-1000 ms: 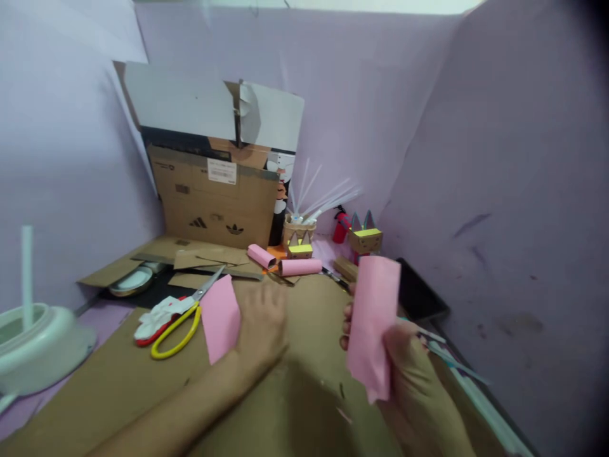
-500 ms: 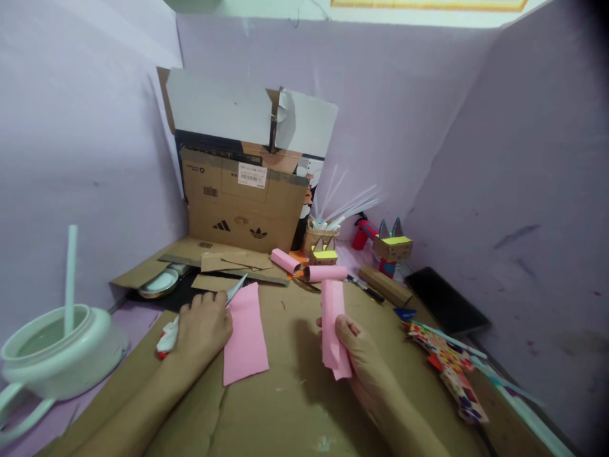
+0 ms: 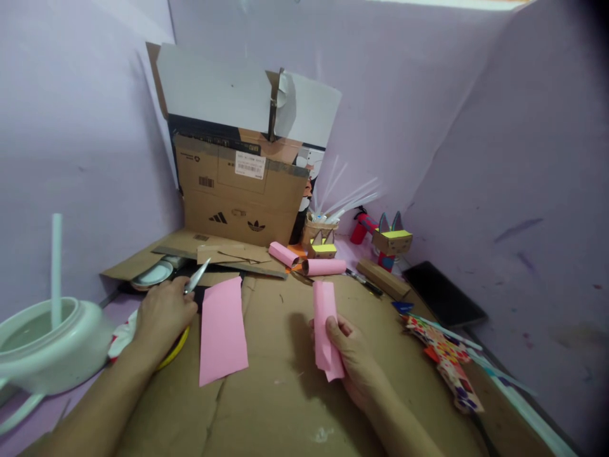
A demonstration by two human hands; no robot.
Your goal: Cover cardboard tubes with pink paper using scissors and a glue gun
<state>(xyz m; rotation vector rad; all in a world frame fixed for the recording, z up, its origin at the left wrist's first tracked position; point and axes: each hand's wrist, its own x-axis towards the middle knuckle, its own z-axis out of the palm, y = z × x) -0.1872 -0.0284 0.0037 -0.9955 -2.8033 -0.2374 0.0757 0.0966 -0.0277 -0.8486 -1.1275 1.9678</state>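
Note:
My left hand (image 3: 164,311) is closed around a pair of scissors with a pointed metal blade (image 3: 197,276) and a yellow handle (image 3: 174,351). The blade points away from me; the fingers hide the pivot. Just right of this hand, a flat pink paper sheet (image 3: 222,336) lies on the cardboard. A folded pink paper piece (image 3: 325,333) stands raised above the board, pinched by my right hand (image 3: 349,349) along its right side. A white-and-red object (image 3: 124,336), partly hidden, is left of my left hand.
Two pink paper tubes (image 3: 325,267) lie farther back, near a small cat-eared cardboard box (image 3: 322,249). A large carton (image 3: 238,197) stands behind. A white pot (image 3: 61,352) is at left; a dark tablet (image 3: 445,293) and a patterned paper piece (image 3: 445,355) are at right.
My left hand has moved left with the scissors, and the flat pink sheet has slid left too. My right hand still holds the folded pink paper. The view has tilted down slightly.

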